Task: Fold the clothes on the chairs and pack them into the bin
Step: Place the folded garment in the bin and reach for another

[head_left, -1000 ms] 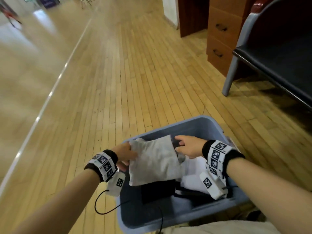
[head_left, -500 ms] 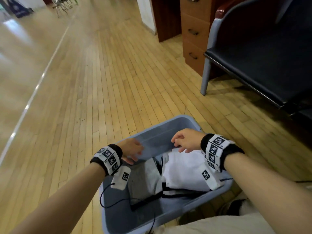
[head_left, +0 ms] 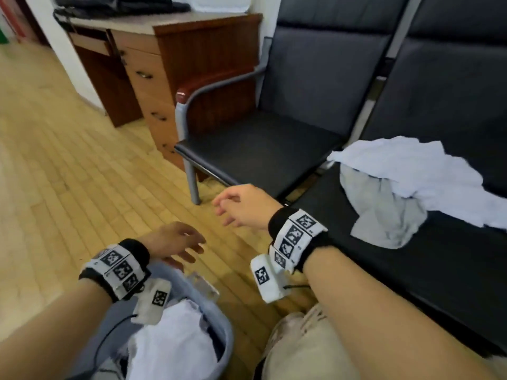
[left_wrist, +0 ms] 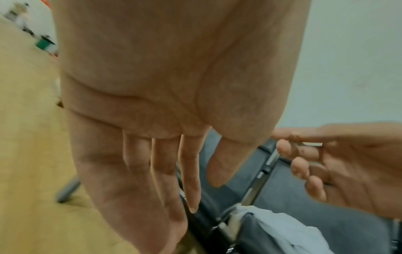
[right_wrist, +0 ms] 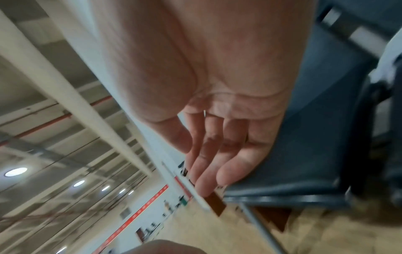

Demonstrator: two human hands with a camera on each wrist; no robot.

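A blue bin (head_left: 222, 325) sits at the bottom left in the head view with folded white cloth (head_left: 175, 349) inside. Just above its far rim hovers my left hand (head_left: 178, 242), fingers relaxed and empty; the left wrist view shows its fingers (left_wrist: 165, 171) straight. My right hand (head_left: 236, 207) hangs in the air over the floor, loosely curled and empty, left of the right chair (head_left: 411, 270). A heap of pale blue and grey clothes (head_left: 406, 182) lies on that chair's seat, also seen as the clothes (left_wrist: 278, 228) in the left wrist view.
An empty dark chair (head_left: 263, 144) with a metal leg (head_left: 192, 185) stands ahead, next to a wooden drawer cabinet (head_left: 153, 86). Wooden floor (head_left: 68, 174) spreads to the left. My knee in beige trousers (head_left: 301, 349) is at the bottom.
Both hands have let go of the grey folded garment, left the bin and risen. My view has swung right, from the bin to the chairs and the clothes heap.
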